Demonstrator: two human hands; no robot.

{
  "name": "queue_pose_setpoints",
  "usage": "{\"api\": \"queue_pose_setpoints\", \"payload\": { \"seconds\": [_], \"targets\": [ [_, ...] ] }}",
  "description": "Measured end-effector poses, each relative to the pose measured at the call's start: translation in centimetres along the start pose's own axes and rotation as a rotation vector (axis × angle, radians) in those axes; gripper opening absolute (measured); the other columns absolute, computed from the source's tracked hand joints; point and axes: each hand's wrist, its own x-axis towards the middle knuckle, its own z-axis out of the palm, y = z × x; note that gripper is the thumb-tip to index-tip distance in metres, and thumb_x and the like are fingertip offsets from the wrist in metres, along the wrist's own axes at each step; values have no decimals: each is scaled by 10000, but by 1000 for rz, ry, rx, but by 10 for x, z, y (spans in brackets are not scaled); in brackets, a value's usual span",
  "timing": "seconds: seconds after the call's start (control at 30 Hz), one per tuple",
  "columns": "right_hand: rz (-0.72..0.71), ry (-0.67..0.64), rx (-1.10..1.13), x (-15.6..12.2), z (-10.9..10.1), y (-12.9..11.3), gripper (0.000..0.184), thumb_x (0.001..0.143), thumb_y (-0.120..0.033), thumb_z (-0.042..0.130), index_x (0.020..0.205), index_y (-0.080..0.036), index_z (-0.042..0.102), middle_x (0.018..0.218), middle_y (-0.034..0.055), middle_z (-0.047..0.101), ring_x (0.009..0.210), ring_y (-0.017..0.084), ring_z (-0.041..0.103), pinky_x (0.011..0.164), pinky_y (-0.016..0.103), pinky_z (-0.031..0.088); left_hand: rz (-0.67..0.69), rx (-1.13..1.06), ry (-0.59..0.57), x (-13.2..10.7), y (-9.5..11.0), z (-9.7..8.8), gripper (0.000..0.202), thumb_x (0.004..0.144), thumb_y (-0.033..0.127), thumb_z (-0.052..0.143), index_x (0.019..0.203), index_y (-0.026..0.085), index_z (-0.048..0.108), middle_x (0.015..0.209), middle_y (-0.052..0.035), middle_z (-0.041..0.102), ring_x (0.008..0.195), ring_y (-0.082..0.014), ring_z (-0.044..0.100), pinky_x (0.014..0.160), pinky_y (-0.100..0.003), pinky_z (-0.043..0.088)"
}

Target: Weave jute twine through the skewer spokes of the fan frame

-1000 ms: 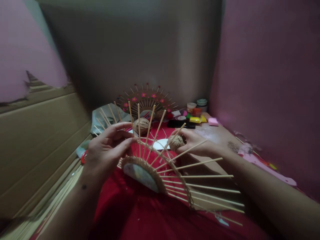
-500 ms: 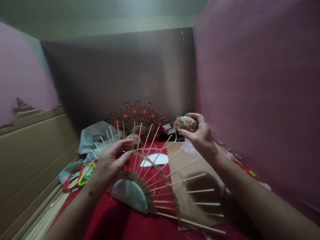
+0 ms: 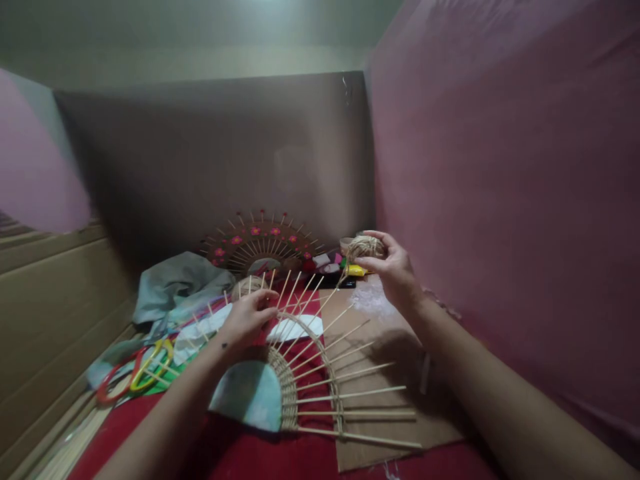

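Note:
A half-round fan frame of thin wooden sticks [image 3: 350, 388] spreads out in front of me, with a woven twine band [image 3: 289, 393] around a pale blue half-disc [image 3: 247, 397]. An outer row of twine [image 3: 330, 373] crosses the sticks further out. My left hand [image 3: 250, 315] pinches the frame at the upper end of that outer row; the fingertips partly hide the spot. Raised at the right, my right hand [image 3: 397, 267] grips a ball of twine [image 3: 367, 247], and a strand hangs from it toward the sticks.
A finished fan with pink flowers [image 3: 256, 231] leans at the back wall. Another twine ball [image 3: 249, 287] lies behind my left hand. Scissors with red and yellow handles [image 3: 137, 373] and grey cloth [image 3: 183, 283] are at left. Cardboard [image 3: 360, 447] lies under the frame's right side.
The view has turned slightly, so most things sit further left. My left hand has shifted right along the frame. The twine ball stays in my right hand.

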Motion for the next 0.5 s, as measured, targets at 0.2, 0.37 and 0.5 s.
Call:
{"api": "queue_pose_setpoints", "payload": {
  "seconds": [0.2, 0.37, 0.5],
  "targets": [
    [222, -110, 123, -2, -5, -3, 397, 552, -180, 667, 925, -177, 530, 723, -17, 580, 551, 89, 485, 435, 207, 312, -50, 68, -44, 8, -10, 11, 340, 594, 258, 582, 911, 136, 612, 563, 22, 582, 433, -121, 503, 426, -222, 374],
    [392, -288, 207, -12, -14, -2, 281, 637, -245, 583, 913, -198, 574, 797, 16, 606, 672, 144, 557, 582, 284, 450, -6, 104, -48, 5, -4, 10, 231, 617, 238, 574, 825, 153, 626, 607, 3, 600, 498, -129, 527, 458, -221, 394],
    [470, -425, 277, -20, -14, -2, 332, 636, -242, 541, 967, -219, 556, 863, 34, 620, 782, 196, 592, 785, 429, 463, 126, 108, 68, -3, 27, 12, 155, 620, 210, 595, 767, 183, 634, 746, -35, 622, 605, -133, 554, 473, -203, 406]
  ]
}}
